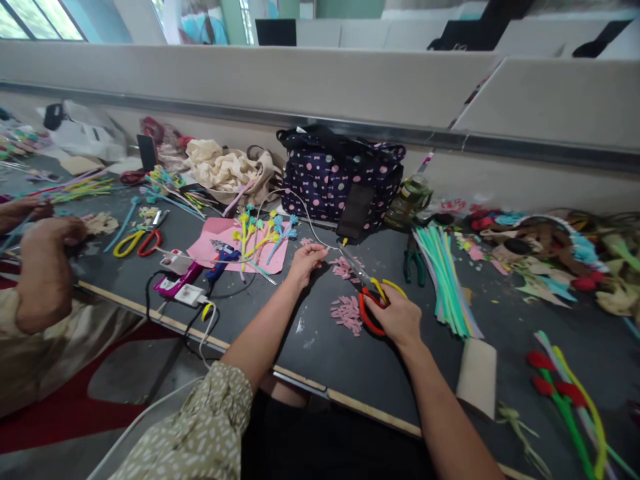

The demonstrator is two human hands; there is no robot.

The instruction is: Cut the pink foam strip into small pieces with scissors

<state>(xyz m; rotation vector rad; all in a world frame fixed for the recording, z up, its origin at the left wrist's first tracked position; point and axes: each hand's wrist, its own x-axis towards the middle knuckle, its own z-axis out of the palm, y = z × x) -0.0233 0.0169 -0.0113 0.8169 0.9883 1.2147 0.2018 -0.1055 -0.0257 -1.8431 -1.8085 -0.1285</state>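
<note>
My right hand (400, 313) grips a pair of scissors (361, 273) with red and yellow handles, blades pointing away and to the left. Opposite the blade tips, my left hand (307, 262) has thumb and fingers pinched together; what they hold is too small to make out. Small cut pink pieces (346, 315) lie in a pile left of the scissor handles. More pink bits (343, 269) are scattered beneath the blades. A dark phone (356, 208) leans on a spotted bag (325, 177) beyond them.
To the left lie a pink sheet (210, 240) bearing fuzzy stems, a purple glue gun (177, 280), a power strip (191, 294) and cables. Fuzzy strips (445, 287) and green pliers (414, 261) lie right, by a cardboard tube (477, 377). Another person's arm (45, 267) rests far left.
</note>
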